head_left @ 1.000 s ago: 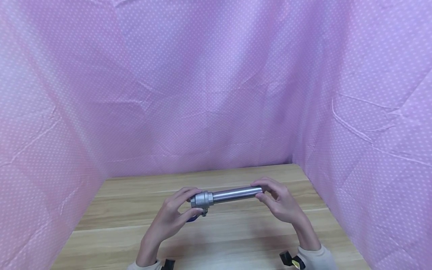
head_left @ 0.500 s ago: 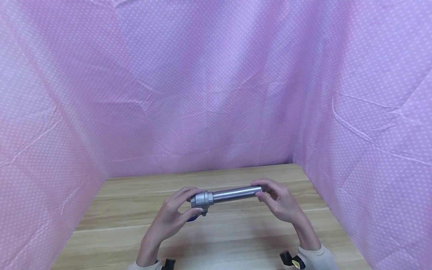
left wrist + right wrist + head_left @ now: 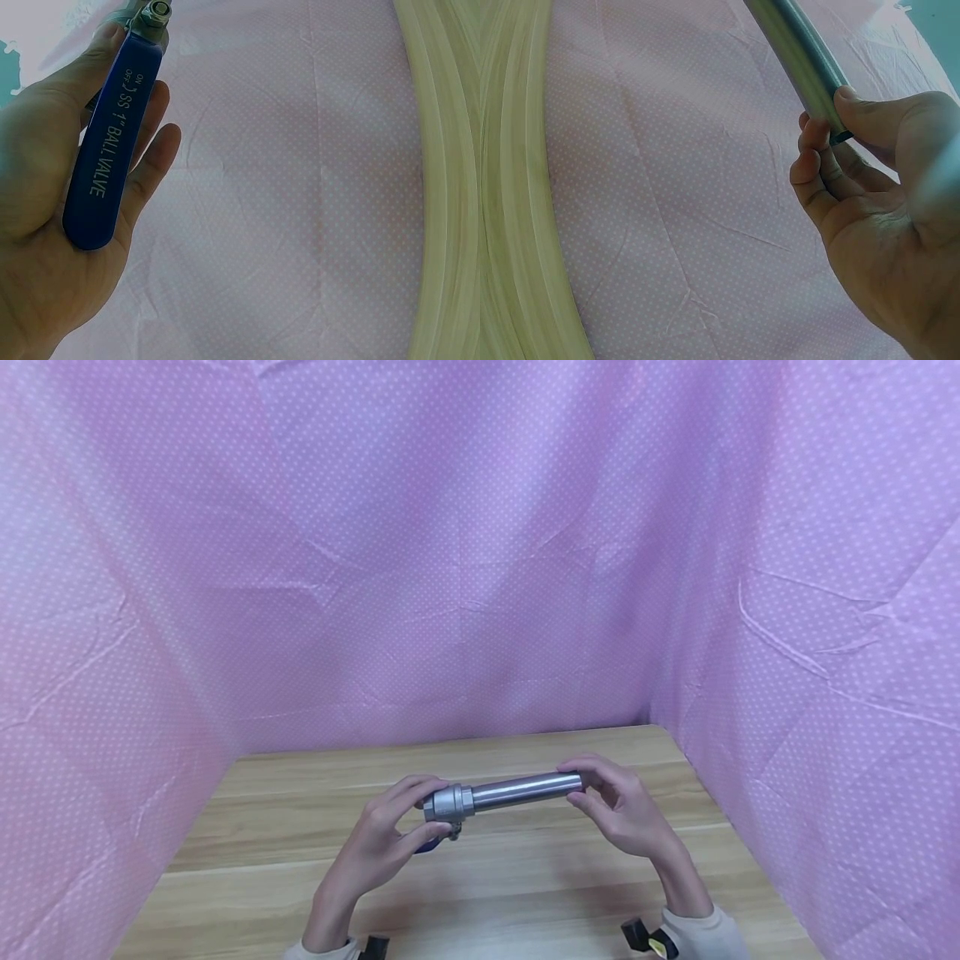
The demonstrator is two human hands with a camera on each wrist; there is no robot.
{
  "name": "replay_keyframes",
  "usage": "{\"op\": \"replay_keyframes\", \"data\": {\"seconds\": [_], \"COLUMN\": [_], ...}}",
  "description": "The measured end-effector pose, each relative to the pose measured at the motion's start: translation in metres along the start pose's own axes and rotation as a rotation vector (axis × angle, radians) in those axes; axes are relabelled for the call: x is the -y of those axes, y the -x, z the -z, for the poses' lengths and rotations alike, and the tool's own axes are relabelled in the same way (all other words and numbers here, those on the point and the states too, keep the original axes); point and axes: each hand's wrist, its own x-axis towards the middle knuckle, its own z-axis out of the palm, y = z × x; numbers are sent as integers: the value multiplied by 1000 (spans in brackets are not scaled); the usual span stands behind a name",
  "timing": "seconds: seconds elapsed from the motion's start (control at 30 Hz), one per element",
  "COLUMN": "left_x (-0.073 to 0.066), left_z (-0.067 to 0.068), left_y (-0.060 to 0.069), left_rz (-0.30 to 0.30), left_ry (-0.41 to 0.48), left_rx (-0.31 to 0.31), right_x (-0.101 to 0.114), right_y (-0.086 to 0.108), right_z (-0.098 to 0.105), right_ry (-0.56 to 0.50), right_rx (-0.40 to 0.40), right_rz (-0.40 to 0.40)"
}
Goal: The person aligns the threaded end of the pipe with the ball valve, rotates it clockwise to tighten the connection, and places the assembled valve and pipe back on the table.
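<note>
My left hand [image 3: 386, 835] grips a steel ball valve [image 3: 449, 803] between thumb and fingers. The valve's blue lever [image 3: 112, 142], printed "SS 1" BALL VALVE", runs down along the palm in the left wrist view. A smooth steel pipe [image 3: 522, 792] extends rightward from the valve, tilted slightly up, its left end meeting the valve's hex collar. My right hand [image 3: 622, 806] pinches the pipe's free end with thumb and fingers. In the right wrist view the pipe [image 3: 802, 64] ends at those fingertips. How deep the pipe sits in the valve is hidden.
Both hands are above a light wood-grain table [image 3: 247, 827]. Pink dotted cloth [image 3: 450, 568] encloses the back and both sides. Black straps with small mounts [image 3: 636, 935] sit at the wrists, by pale sleeves [image 3: 705, 933].
The right thumb and fingers shift slightly at the pipe's end. The left hand and the valve stay in place.
</note>
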Motion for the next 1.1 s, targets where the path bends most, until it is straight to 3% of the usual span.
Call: {"op": "replay_keyframes", "data": {"seconds": [1.1], "left_x": [0], "left_z": [-1], "left_y": [-1], "left_rz": [-11], "left_ry": [0], "left_rx": [-3], "right_x": [1], "right_y": [-1], "right_z": [1], "right_ry": [27], "right_rx": [-4], "right_rz": [10]}}
